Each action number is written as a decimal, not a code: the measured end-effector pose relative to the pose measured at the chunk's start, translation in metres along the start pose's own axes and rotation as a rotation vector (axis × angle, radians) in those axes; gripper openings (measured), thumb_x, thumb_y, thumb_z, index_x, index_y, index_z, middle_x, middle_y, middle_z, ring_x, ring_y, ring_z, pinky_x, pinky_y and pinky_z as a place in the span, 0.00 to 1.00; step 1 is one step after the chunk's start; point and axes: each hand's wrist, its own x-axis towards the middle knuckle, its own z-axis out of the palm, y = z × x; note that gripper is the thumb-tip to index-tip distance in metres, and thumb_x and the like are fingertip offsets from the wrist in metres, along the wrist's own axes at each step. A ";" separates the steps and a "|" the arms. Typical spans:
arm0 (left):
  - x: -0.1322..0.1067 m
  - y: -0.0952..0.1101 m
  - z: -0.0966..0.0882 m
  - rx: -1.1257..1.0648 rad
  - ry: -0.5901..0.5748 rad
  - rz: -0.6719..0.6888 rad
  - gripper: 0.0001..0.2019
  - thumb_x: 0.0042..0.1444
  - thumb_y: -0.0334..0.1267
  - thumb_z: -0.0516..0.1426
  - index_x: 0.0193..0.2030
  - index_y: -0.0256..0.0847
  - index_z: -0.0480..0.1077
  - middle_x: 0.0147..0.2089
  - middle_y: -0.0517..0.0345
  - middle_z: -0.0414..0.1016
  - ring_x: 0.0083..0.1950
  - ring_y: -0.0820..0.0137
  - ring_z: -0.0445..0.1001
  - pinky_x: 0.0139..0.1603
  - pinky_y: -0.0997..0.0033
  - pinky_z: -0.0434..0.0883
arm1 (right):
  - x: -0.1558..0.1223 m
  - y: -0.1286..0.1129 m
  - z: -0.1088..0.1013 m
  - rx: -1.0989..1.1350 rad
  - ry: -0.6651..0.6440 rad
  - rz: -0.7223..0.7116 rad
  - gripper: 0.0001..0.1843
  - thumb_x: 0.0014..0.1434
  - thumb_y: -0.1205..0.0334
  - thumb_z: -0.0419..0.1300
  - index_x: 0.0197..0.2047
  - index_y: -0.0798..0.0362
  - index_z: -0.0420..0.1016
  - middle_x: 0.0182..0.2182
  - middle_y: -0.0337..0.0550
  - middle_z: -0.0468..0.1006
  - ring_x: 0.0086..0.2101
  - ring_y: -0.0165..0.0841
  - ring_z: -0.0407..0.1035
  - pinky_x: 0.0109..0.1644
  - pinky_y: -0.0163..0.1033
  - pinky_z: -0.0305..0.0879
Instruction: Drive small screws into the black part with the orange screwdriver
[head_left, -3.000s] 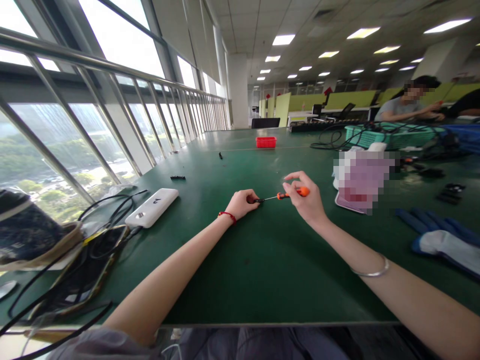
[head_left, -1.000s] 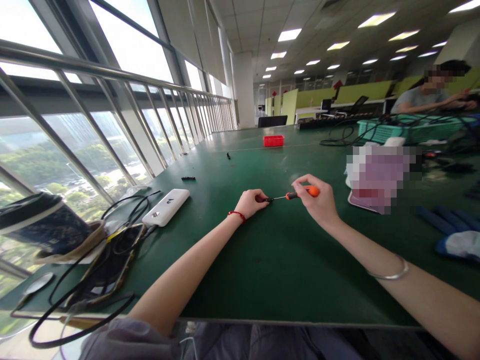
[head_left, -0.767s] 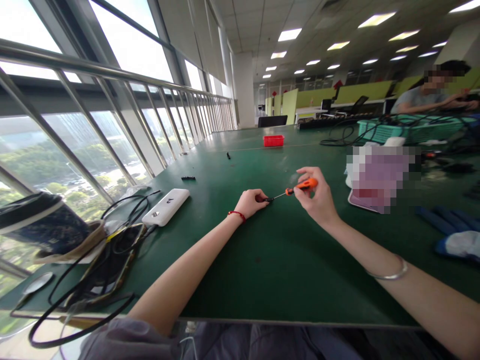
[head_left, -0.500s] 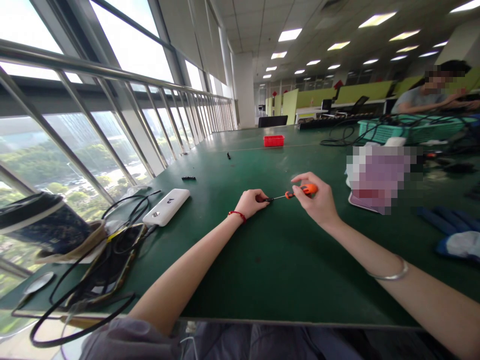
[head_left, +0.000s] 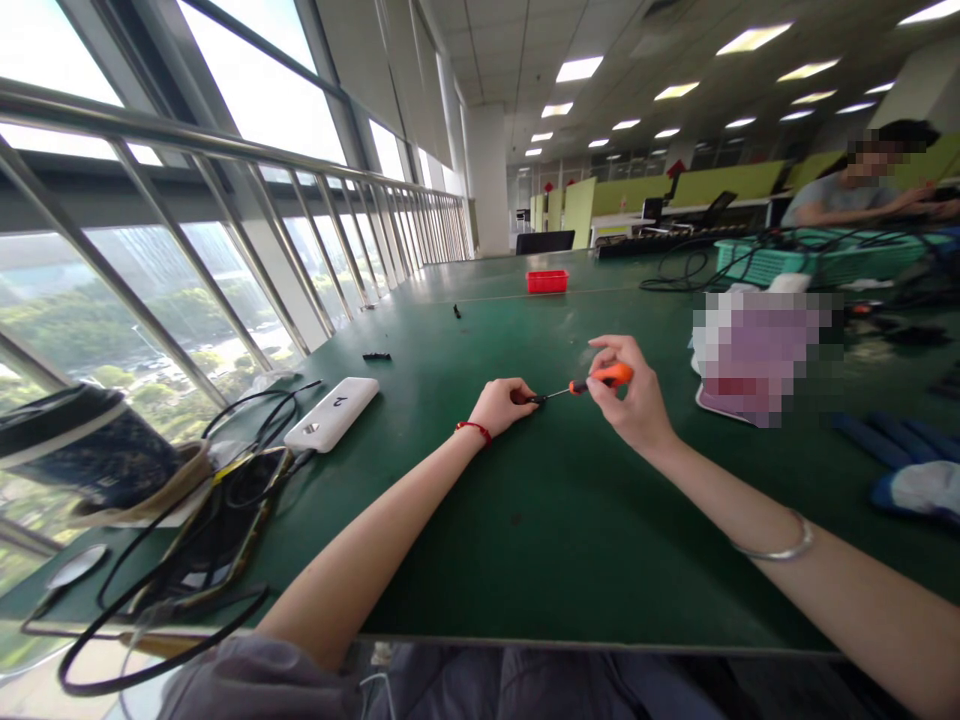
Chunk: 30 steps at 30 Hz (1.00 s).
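My left hand (head_left: 504, 402) rests on the green table, its fingers closed on a small black part (head_left: 537, 399) that is mostly hidden by them. An orange and black screwdriver (head_left: 611, 376) is gripped by its handle in my right hand (head_left: 636, 405), thumb and fingers around it and the index finger raised. Its thin metal shaft slopes down to the left, and the tip meets the black part at my left fingertips. Two other small black pieces (head_left: 377, 356) lie farther off on the table to the left.
A red tray (head_left: 547, 282) stands toward the back. On the left are a white power bank (head_left: 334, 414), a phone (head_left: 217, 520), cables and a cup (head_left: 90, 445). At right lie a blurred-out purple item (head_left: 772, 350), a glove (head_left: 915, 485) and a teal basket (head_left: 817, 262). Another person sits beyond.
My right hand has risen slightly, tilting the screwdriver handle up a little with its tip still at the black part. My left hand stays in place.
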 end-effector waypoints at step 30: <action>0.001 -0.002 0.001 -0.009 0.001 0.009 0.04 0.45 0.34 0.61 0.28 0.35 0.73 0.29 0.57 0.77 0.31 0.72 0.74 0.34 0.74 0.71 | -0.001 -0.002 0.000 -0.066 0.003 0.016 0.07 0.54 0.57 0.56 0.30 0.51 0.70 0.20 0.36 0.70 0.21 0.29 0.63 0.29 0.36 0.59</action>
